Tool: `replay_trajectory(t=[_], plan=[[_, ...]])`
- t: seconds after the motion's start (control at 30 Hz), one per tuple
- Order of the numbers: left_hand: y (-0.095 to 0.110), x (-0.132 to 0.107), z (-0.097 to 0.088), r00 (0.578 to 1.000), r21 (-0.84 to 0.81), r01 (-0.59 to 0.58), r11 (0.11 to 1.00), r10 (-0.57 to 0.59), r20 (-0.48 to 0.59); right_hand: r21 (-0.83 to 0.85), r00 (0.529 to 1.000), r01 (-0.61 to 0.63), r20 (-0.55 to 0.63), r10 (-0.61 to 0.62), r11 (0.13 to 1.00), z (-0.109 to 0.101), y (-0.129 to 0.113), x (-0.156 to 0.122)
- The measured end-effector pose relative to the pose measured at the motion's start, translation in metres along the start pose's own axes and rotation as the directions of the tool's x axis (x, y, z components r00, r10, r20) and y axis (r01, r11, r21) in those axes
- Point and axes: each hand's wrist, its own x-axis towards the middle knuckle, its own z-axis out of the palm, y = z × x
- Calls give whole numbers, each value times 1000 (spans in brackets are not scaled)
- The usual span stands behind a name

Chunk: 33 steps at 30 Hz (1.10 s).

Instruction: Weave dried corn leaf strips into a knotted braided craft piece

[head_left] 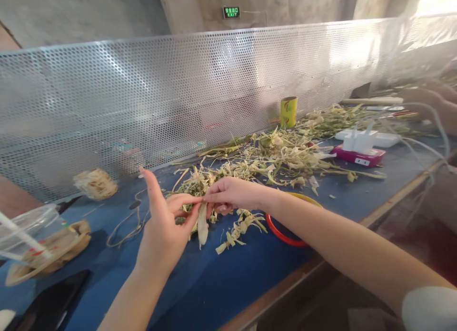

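My left hand (165,221) and my right hand (232,194) meet over the blue table (228,278). Both pinch the top of a pale, dried leaf strip (203,227) that hangs down between them. My left index finger sticks up while thumb and other fingers grip the strip. Under and behind the hands lies a pile of dried leaf strips and husks (264,162). A knotted piece of the same stuff (237,230) lies on the table just below my right hand.
A perforated metal screen (178,93) runs along the back. A yellow cylinder (288,112), a white charger on a pink box (360,147), a red-rimmed bowl (285,233), a bundle of fibre (95,183), a plastic cup with straw (24,226) and a dark phone (53,300) are about.
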Motion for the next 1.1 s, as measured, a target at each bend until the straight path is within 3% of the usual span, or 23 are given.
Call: replay_trajectory(t=[0.13, 0.27, 0.37, 0.5, 0.63, 0.77, 0.93, 1.03, 1.1], plan=[[-6, 0, -3, 992, 49, -110, 993, 106, 68, 112, 998, -34, 59, 27, 993, -5, 5, 2], [-8, 0, -4, 988, 28, -79, 996, 75, 134, -96, 999, -2, 49, 7, 995, -5, 3, 1], [-6, 1, -4, 987, -44, 77, 996, -70, 144, -340, 999, 29, -4, -32, 940, -4, -1, -1], [-4, 4, -5, 932, -244, 348, 905, -305, 198, -532, 993, 88, -19, -115, 842, -2, -3, -3], [-3, 4, -6, 886, -288, 451, 845, -385, 258, -700, 985, 108, -22, -172, 706, 0, -6, -5], [-3, 4, -7, 907, -133, 394, 910, -361, 218, -785, 973, 121, -26, -227, 608, 3, -9, -7], [-1, 5, -4, 946, 150, 276, 949, -296, 134, -868, 973, 50, -70, -222, 494, 9, -13, -8], [1, 5, -2, 951, 197, 260, 945, -286, 116, -905, 978, 5, -84, -192, 424, 11, -14, -7], [3, 4, -1, 955, 193, 264, 945, -285, 88, -901, 978, 6, -85, -191, 434, 11, -14, -8]])
